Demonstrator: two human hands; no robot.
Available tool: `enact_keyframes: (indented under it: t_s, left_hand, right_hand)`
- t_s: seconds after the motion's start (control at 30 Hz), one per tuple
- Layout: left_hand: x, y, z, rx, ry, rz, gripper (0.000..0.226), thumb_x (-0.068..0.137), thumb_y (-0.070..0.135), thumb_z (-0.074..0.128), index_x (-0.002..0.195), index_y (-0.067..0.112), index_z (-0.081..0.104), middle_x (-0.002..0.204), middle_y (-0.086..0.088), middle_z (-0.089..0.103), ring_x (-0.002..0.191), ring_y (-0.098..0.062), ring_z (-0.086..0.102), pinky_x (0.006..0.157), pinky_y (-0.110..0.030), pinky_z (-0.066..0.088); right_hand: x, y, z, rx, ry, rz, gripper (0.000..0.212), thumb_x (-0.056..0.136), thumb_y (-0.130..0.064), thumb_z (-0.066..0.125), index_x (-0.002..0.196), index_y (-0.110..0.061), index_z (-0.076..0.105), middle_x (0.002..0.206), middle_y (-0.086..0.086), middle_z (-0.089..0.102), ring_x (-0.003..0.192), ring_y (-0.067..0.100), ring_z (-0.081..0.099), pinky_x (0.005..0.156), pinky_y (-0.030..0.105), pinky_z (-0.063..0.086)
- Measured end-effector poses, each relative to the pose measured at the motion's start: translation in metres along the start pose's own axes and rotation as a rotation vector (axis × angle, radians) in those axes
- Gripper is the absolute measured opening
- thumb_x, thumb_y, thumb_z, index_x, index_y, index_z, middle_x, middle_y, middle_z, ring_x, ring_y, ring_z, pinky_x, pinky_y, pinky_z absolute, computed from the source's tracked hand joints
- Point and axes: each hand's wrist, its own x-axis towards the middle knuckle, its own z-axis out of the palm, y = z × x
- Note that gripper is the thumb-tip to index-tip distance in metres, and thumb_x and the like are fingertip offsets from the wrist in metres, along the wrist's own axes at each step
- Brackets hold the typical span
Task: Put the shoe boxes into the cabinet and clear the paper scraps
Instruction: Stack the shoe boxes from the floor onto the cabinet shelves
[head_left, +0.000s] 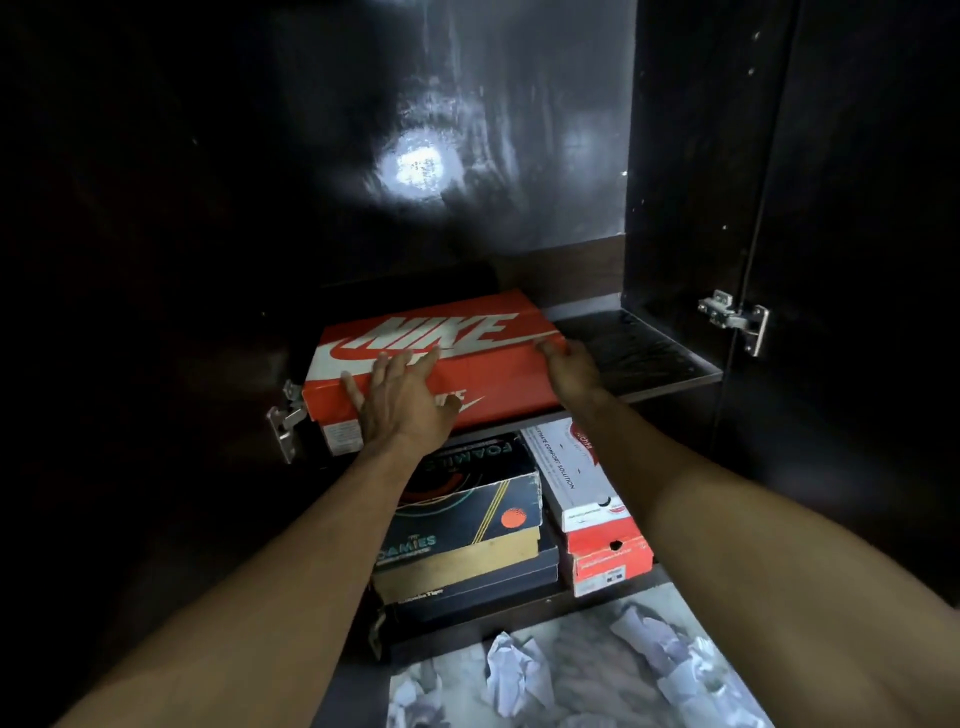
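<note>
- head view: an orange shoe box (457, 358) lies flat on the upper shelf (649, 353) of a dark cabinet (701, 156), with its front edge at the lip of the shelf and bare shelf to its right.
- head view: the left hand (402, 397) lies flat against the front left of the box, palm on the lid edge; its fingers (415, 364) are straight and spread, pressing rather than gripping.
- head view: the right hand (569, 364) is at the box's right front corner; its fingers (545, 347) touch the lid edge there, but whether they curl round the corner or only press on it i cannot tell.
- head view: on the shelf below, a dark shoe box (467, 509) sits on top of another dark box, and just beside them on the right a white and red box (582, 488) rests on a red box (613, 564).
- head view: crumpled paper scraps (511, 670) lie on the pale floor (587, 660) in front of the cabinet, more of them toward the right, none yet picked up.
- head view: metal hinges (737, 319) show at both sides and the doors stand open.
- step in hand, as i judge it: seating the orange box on the upper shelf, so the box part of the task looks nearly done.
- next move, likely: a level push with both hands until the box is well in and square, then hands off and down to the floor to gather the scraps.
</note>
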Motion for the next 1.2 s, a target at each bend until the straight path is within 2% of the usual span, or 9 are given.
enact_keyframes:
  t_s: [0.17,0.3,0.4,0.53,0.67,0.87,0.97,1.1,1.2]
  left_hand:
    - [-0.007,0.025,-0.003,-0.302,0.218,0.174,0.064,0.082,0.04,0.072,0.143,0.027,0.056,0.147,-0.003,0.054,0.145,-0.028,0.038,0.121,-0.052,0.026]
    - [-0.037,0.085,-0.009,-0.585,0.23,0.294,0.051,0.079,0.039,0.061,0.123,0.015,0.065,0.128,-0.01,0.062,0.123,-0.033,0.055,0.105,-0.045,0.044]
    - [-0.073,0.136,-0.003,-0.767,0.258,0.486,0.032,0.081,0.023,0.067,0.113,0.017,0.069,0.111,-0.005,0.067,0.106,-0.029,0.062,0.094,-0.039,0.049]
    - [-0.126,0.2,0.005,-0.974,0.137,0.653,0.029,0.085,0.016,0.062,0.112,0.02,0.071,0.105,0.004,0.066,0.102,-0.019,0.064,0.092,-0.038,0.052]
    - [-0.196,0.265,0.014,-1.159,-0.054,0.744,0.026,0.086,0.019,0.062,0.11,0.021,0.072,0.103,0.005,0.064,0.095,-0.012,0.065,0.084,-0.036,0.055]
    - [-0.307,0.337,0.045,-1.252,-0.296,0.944,0.021,0.085,0.018,0.064,0.105,0.018,0.071,0.102,0.005,0.064,0.092,-0.016,0.066,0.079,-0.039,0.058]
    - [-0.378,0.366,0.077,-1.22,-0.558,0.982,0.025,0.082,0.03,0.06,0.103,0.021,0.07,0.098,0.004,0.067,0.087,-0.015,0.067,0.075,-0.039,0.059]
    - [-0.475,0.399,0.131,-1.033,-0.966,0.908,0.022,0.081,0.023,0.069,0.103,0.022,0.072,0.094,0.001,0.072,0.082,-0.015,0.069,0.083,-0.036,0.057]
    - [-0.538,0.418,0.159,-0.823,-1.281,0.82,0.033,0.086,0.032,0.073,0.117,0.022,0.068,0.107,-0.001,0.071,0.103,-0.022,0.07,0.093,-0.034,0.054]
  right_hand:
    - [-0.043,0.012,-0.033,-0.081,0.077,-0.088,0.054,0.095,-0.042,0.065,0.143,-0.02,0.054,0.136,0.009,0.067,0.123,0.029,0.063,0.104,0.034,0.048]
    - [-0.098,0.012,-0.075,-0.07,0.131,-0.176,0.035,0.095,-0.03,0.069,0.128,-0.017,0.068,0.115,-0.002,0.074,0.101,0.016,0.07,0.072,0.018,0.055]
    - [-0.138,0.017,-0.114,-0.129,0.153,-0.272,0.023,0.09,-0.025,0.065,0.111,-0.022,0.076,0.103,-0.008,0.079,0.103,0.009,0.072,0.097,0.032,0.056]
    - [-0.191,0.031,-0.173,-0.193,0.212,-0.279,0.026,0.091,-0.019,0.052,0.1,-0.022,0.076,0.093,-0.001,0.08,0.088,0.013,0.074,0.086,0.038,0.059]
    - [-0.262,0.062,-0.25,-0.163,0.379,-0.249,0.017,0.099,0.001,0.055,0.102,0.001,0.072,0.084,0.014,0.074,0.071,0.01,0.067,0.067,0.019,0.053]
    - [-0.373,0.148,-0.343,-0.191,0.686,-0.041,0.018,0.098,0.007,0.056,0.101,0.005,0.074,0.084,0.017,0.075,0.063,0.009,0.068,0.06,0.013,0.049]
    - [-0.438,0.202,-0.381,-0.19,0.88,0.115,0.019,0.099,0.008,0.053,0.102,0.008,0.072,0.082,0.013,0.073,0.061,0.001,0.065,0.06,0.01,0.048]
    - [-0.517,0.281,-0.425,-0.236,1.199,0.354,0.014,0.093,-0.007,0.062,0.097,-0.008,0.076,0.081,-0.001,0.073,0.07,0.007,0.067,0.072,0.031,0.053]
    - [-0.57,0.332,-0.449,-0.281,1.495,0.583,0.026,0.087,-0.027,0.069,0.108,-0.014,0.073,0.104,0.008,0.073,0.095,0.028,0.068,0.089,0.038,0.054]
